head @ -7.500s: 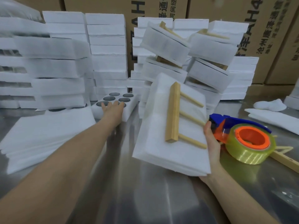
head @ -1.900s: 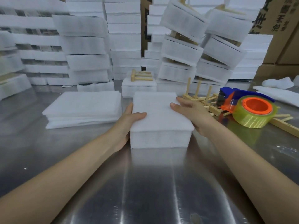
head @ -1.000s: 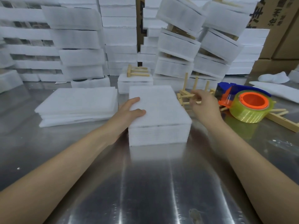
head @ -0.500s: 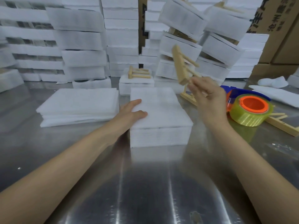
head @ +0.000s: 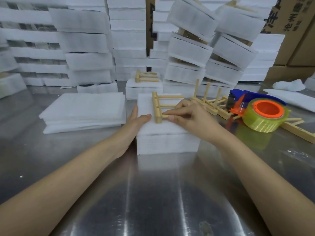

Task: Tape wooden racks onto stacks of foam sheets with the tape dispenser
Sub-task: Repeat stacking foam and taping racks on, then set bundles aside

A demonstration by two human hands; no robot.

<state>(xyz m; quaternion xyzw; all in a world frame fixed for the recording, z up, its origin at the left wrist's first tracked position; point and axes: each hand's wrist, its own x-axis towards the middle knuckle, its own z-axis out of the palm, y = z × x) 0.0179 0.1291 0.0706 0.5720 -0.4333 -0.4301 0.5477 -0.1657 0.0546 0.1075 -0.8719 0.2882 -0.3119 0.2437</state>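
Rack's down! Left hand [head: 136, 119] braces the foam stack [head: 167, 132], fingers straight, thumb on top. Right hand [head: 189, 114], holding the wooden rack [head: 159, 107] aloft a moment ago, pinches its nearest peg flat on the foam. Tape dispenser [head: 255, 109] lies untouched at right, so taping looks next.

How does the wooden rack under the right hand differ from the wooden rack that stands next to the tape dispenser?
The first rack lies flat on the foam stack, pegs pointing sideways; the second rack, beside the tape dispenser, sits on the metal table, pegs pointing up. The right hand pinches a peg of the first rack; no hand holds the second rack. Both are pale wood, one bar with three pegs.
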